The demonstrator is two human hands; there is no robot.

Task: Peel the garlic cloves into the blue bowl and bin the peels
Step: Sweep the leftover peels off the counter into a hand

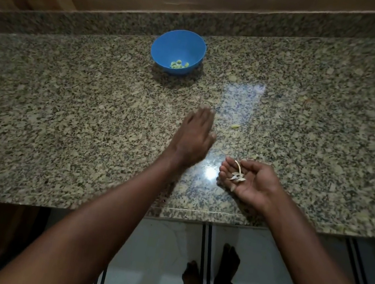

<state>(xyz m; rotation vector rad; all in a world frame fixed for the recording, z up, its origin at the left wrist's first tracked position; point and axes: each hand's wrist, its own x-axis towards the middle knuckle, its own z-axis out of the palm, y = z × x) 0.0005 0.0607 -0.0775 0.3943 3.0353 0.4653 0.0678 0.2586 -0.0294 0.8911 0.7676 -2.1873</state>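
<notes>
Motion blur smears the left hand point(195, 134) and its fingertips; the small pale scrap point(235, 126) just beyond them is too tiny to identify.

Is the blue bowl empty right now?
No, the blue bowl on the granite counter holds several peeled garlic cloves clustered at its bottom.
</notes>
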